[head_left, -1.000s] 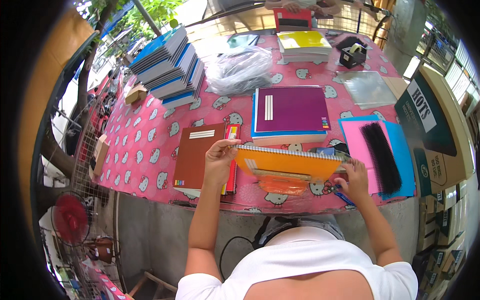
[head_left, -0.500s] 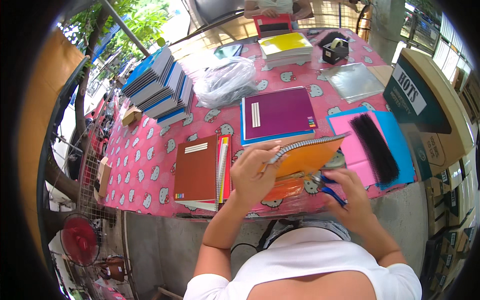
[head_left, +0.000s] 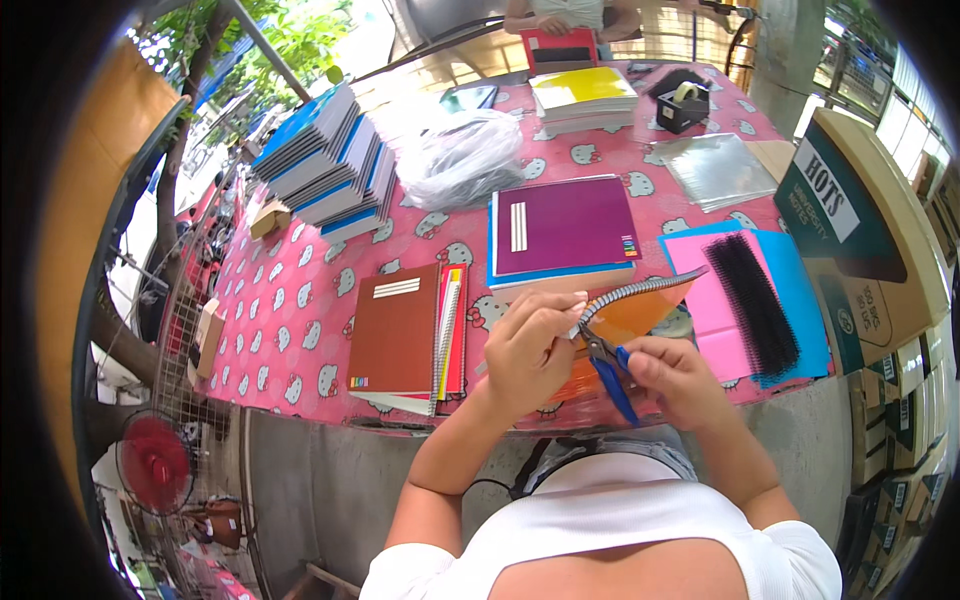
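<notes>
Head view. Left hand, centre of frame, fingers curled tight on the corner of an orange spiral notebook at the end of its wire coil; the notebook is lifted off the table and tilted. Right hand, just right of it, is closed round blue-handled pliers, whose nose meets the coil end beside the left fingertips.

Judgement: the wire end is being crimped. Best done with the notebook held steady, the nose gripping only the last loop, and the squeeze kept short so the cover is not nicked.

Packages and labels: dark green cardboard box with a white label at the right edge; clear plastic bag at upper centre; small brown carton at upper left; purple notebook with a white strip label above centre; brown notebook with a similar strip left of the hands.
</notes>
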